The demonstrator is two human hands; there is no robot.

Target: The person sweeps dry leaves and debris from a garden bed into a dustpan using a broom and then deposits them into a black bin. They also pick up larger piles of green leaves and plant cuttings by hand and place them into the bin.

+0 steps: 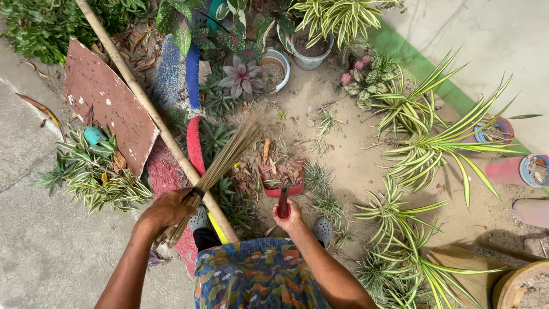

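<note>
My left hand (166, 210) grips a bundle broom of thin brown sticks (226, 159), whose tips reach toward a pile of dry leaves (254, 171) on the sandy ground. My right hand (290, 217) holds the handle of a red dustpan (281, 186) set on the ground in front of me. Dry leaves and bits of debris lie inside the dustpan. The broom's bristle end sits just left of the pan.
A long bamboo pole (154, 114) slants across the left side beside a reddish board (108, 106). Striped green-yellow plants (423, 149) crowd the right. Potted plants (311, 48) stand at the back. A concrete path (40, 240) runs on the left.
</note>
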